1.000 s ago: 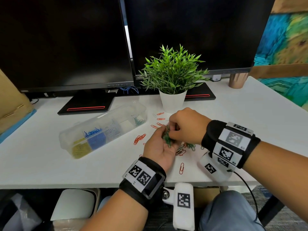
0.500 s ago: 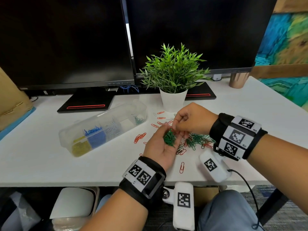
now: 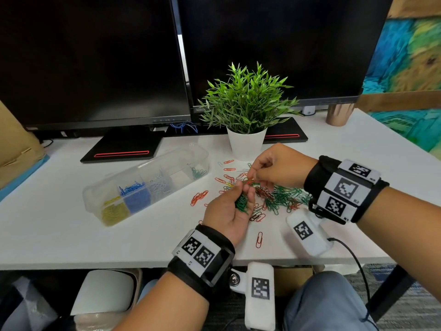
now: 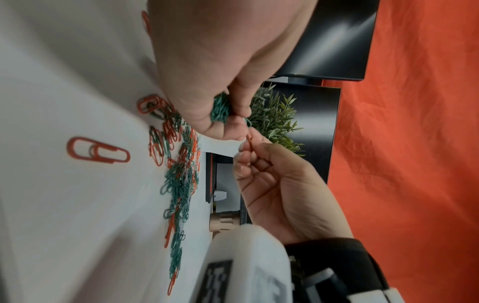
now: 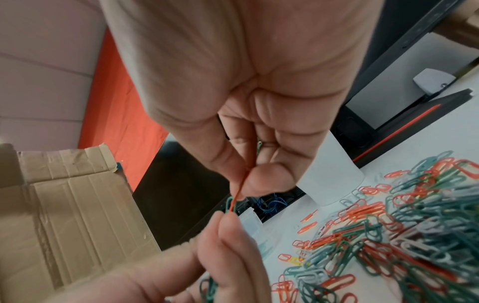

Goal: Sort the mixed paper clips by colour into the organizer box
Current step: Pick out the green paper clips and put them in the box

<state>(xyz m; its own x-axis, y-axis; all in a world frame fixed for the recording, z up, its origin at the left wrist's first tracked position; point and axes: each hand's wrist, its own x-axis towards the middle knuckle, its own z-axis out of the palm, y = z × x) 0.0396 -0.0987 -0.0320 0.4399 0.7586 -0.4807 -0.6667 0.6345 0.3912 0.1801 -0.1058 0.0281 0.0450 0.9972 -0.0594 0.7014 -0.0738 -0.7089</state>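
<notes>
My left hand point(image 3: 239, 189) is cupped palm up above the table and grips a bunch of green paper clips point(image 3: 241, 204), also seen as green paper clips point(image 4: 220, 110). Its fingertips point(image 5: 225, 231) pinch a single green clip point(image 5: 229, 202). My right hand point(image 3: 254, 177) pinches a red clip point(image 5: 238, 192) that is hooked to that green clip; the red clip point(image 4: 249, 141) hangs between the two hands. A mixed pile of green, red and white clips point(image 3: 281, 198) lies under my right hand. The clear organizer box point(image 3: 133, 174) sits to the left with yellow, blue, white and green clips in separate compartments.
A potted plant point(image 3: 247, 145) stands just behind the hands, with two monitors point(image 3: 95, 68) behind it. Loose red clips point(image 3: 199, 197) lie between box and pile, one point(image 3: 259, 239) near the front edge. A cardboard box point(image 3: 14, 139) is far left, a copper cup point(image 3: 338, 114) far right.
My right hand lifted off the left palm to the right, uncovering the pile, then came back to the left fingertips. It now pinches a red clip linked to a green one.
</notes>
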